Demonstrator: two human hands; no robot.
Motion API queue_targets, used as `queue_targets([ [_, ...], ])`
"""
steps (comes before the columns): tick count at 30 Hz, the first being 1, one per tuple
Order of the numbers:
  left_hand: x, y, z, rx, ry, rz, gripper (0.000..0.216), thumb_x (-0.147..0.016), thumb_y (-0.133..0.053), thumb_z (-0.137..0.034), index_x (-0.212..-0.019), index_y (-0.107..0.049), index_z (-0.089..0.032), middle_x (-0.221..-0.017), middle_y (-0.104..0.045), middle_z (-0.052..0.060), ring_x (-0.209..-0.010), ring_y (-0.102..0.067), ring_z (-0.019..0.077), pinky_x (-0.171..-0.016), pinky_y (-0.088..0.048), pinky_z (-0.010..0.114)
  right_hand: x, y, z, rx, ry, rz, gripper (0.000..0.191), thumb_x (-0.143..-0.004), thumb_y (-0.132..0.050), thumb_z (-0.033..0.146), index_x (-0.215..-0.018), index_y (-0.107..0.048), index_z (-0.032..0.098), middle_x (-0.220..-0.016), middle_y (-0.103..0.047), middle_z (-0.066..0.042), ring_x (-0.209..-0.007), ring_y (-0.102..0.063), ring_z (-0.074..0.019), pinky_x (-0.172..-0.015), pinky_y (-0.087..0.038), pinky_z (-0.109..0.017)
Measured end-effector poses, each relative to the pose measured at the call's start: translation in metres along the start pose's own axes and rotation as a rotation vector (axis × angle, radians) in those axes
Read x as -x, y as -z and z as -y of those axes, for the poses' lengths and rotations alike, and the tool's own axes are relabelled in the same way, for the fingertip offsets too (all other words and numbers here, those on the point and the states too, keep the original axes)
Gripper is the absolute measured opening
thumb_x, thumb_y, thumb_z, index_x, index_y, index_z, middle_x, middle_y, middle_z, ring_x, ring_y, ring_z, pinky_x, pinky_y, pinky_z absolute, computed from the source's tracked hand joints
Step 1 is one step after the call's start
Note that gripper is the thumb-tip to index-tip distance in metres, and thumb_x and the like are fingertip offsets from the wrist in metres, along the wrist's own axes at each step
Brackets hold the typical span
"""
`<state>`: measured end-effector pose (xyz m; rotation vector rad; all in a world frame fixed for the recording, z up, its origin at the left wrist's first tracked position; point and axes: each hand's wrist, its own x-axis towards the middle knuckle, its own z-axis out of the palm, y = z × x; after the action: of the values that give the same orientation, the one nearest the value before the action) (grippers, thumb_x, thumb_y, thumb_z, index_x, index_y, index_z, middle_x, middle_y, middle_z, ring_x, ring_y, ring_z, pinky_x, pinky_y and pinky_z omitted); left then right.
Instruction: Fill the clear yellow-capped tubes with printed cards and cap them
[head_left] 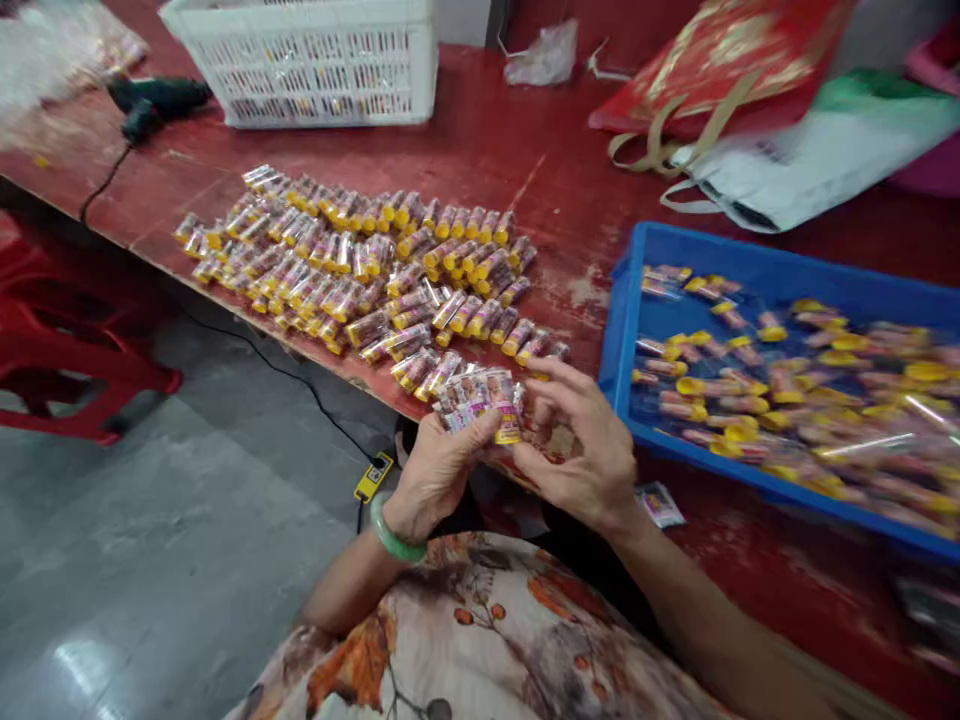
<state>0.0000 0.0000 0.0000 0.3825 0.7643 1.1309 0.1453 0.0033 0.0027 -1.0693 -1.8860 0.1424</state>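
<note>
My left hand (442, 465), with a green bangle at the wrist, pinches a fanned bunch of small printed packets (504, 405) between thumb and fingers. They are white, purple and yellow with a small picture on the front. My right hand (581, 440) is beside the bunch, fingers curved and apart, the fingertips close to its right edge. Whether they touch it I cannot tell. Just beyond both hands, many small clear-wrapped tubes with yellow ends (330, 260) lie in rows and heaps on the red table (570, 190).
At right stands a blue tray (626, 330) with more yellow-ended tubes, blurred. A loose packet (660, 504) lies near its front edge. Farther back are a white basket (330, 75), a dark corded tool (154, 105) and bags (825, 170). Red stools (82, 330) stand at left.
</note>
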Motion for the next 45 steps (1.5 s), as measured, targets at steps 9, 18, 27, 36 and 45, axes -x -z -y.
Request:
queue_targets([
  [9,0.018,-0.008,0.014,0.001,0.035,0.023,0.023,-0.073,-0.077,-0.023,-0.094,-0.071,-0.016,-0.084,-0.072,0.002,-0.071,-0.066,0.0126,-0.062,-0.055,0.023,0.034,0.002,0.033,0.046,-0.062,-0.288,0.030,-0.077,-0.065,0.004,-0.101,-0.064,0.021,-0.093,-0.067,-0.005,-0.080,-0.066,-0.0157,-0.067,-0.055,-0.028],
  [18,0.023,-0.011,0.020,0.029,0.024,-0.023,0.022,-0.072,-0.078,-0.023,-0.092,-0.071,-0.017,-0.087,-0.073,0.002,-0.072,-0.067,0.0132,-0.066,-0.056,0.024,0.039,-0.001,0.032,0.079,-0.040,-0.308,0.028,-0.073,-0.069,0.000,-0.097,-0.067,0.015,-0.094,-0.069,-0.009,-0.079,-0.068,-0.0171,-0.068,-0.057,-0.028],
  [27,0.021,-0.010,0.022,0.058,0.027,-0.044,0.024,-0.071,-0.078,-0.023,-0.094,-0.072,-0.017,-0.088,-0.073,0.003,-0.074,-0.067,0.0122,-0.068,-0.056,0.022,0.034,-0.005,0.031,0.124,0.014,-0.322,0.023,-0.076,-0.066,0.001,-0.093,-0.066,0.017,-0.086,-0.069,-0.007,-0.077,-0.068,-0.0173,-0.067,-0.058,-0.028],
  [36,0.021,-0.007,0.023,0.062,0.027,-0.064,0.027,-0.072,-0.078,-0.022,-0.098,-0.071,-0.017,-0.091,-0.073,0.003,-0.076,-0.066,0.0119,-0.069,-0.056,0.024,0.035,-0.007,0.025,0.182,0.060,-0.287,0.024,-0.076,-0.066,0.001,-0.094,-0.065,0.017,-0.086,-0.067,-0.007,-0.073,-0.067,-0.0162,-0.062,-0.056,-0.027],
  [45,0.019,0.002,0.017,0.004,0.025,-0.021,0.021,-0.074,-0.076,-0.026,-0.093,-0.072,-0.016,-0.089,-0.073,0.004,-0.074,-0.067,0.0129,-0.068,-0.055,0.024,0.039,-0.004,0.025,0.082,0.029,-0.183,0.031,-0.074,-0.067,0.005,-0.103,-0.063,0.015,-0.094,-0.067,-0.010,-0.084,-0.067,-0.0186,-0.070,-0.055,-0.028],
])
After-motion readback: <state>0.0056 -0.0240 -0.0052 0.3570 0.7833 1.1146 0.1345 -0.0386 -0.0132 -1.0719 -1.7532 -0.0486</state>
